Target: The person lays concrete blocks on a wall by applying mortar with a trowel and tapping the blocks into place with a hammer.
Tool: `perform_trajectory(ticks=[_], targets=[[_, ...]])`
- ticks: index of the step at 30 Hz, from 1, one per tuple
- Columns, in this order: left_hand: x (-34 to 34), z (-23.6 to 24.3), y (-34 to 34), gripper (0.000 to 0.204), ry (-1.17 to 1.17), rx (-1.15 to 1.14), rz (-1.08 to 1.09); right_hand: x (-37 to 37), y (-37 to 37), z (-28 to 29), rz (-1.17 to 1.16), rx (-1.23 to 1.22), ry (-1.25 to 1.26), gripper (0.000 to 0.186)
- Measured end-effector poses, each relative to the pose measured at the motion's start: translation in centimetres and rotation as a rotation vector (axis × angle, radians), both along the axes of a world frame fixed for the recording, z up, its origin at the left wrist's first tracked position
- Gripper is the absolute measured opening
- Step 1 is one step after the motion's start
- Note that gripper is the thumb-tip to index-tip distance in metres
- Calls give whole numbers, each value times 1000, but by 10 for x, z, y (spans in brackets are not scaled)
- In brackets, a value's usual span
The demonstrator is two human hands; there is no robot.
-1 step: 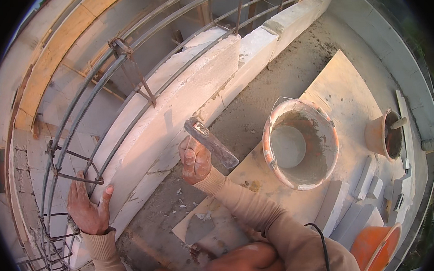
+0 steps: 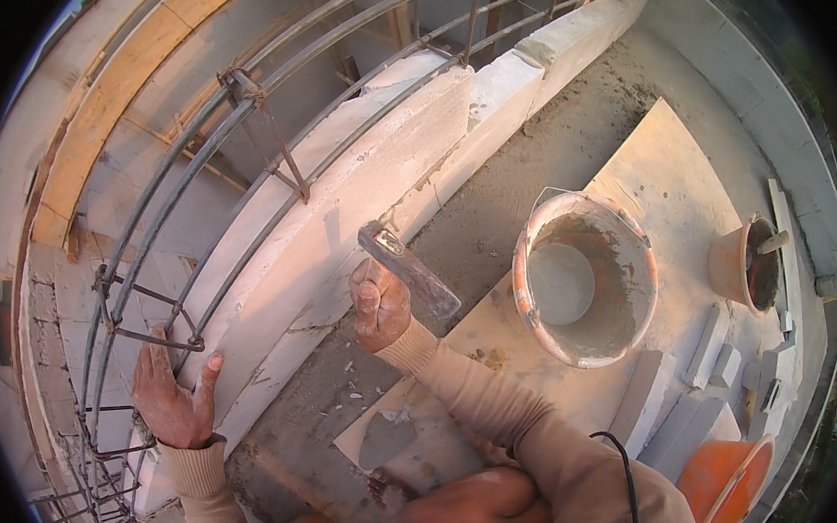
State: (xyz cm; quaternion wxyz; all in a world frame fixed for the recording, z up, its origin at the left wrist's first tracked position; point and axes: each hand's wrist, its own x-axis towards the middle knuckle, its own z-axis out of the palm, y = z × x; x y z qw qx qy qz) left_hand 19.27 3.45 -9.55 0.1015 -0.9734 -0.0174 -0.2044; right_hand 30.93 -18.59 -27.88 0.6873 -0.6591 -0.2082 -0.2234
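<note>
Pale block wall [image 2: 329, 209] runs lower left to upper right, rebar cage [image 2: 240, 83] alongside. My left hand [image 2: 176, 401], lower left: spread against the wall, gripping nothing. My right hand [image 2: 380, 307], mid-frame: closed round the hammer [image 2: 417, 273]. Risk, my judgement: a stray swing could glance off steel, bruise fingers, chip block. No legible brands, labels or writing.

The steel cage [image 2: 240, 83] crowds the left hand [image 2: 173, 399] at the pale block wall [image 2: 338, 199] — open room lies between the hammer [image 2: 417, 273] in the right hand [image 2: 380, 307] and the large bucket [image 2: 524, 298], whose rim blocks passage rightward.
</note>
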Motion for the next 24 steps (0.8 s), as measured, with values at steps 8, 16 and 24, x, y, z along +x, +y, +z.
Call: perform_trajectory(ticks=[8,16,24], targets=[[5,-5,-12,83,7,-92,76,6,-6,-1,37,-7,101,41],[-15,-20,-25,73,-269,-127,-13,-28,-9,-23,139,214,424,41],[-109,-82,-26,53,-643,-496,149,-106,-30,-54,380,-212,457,53]])
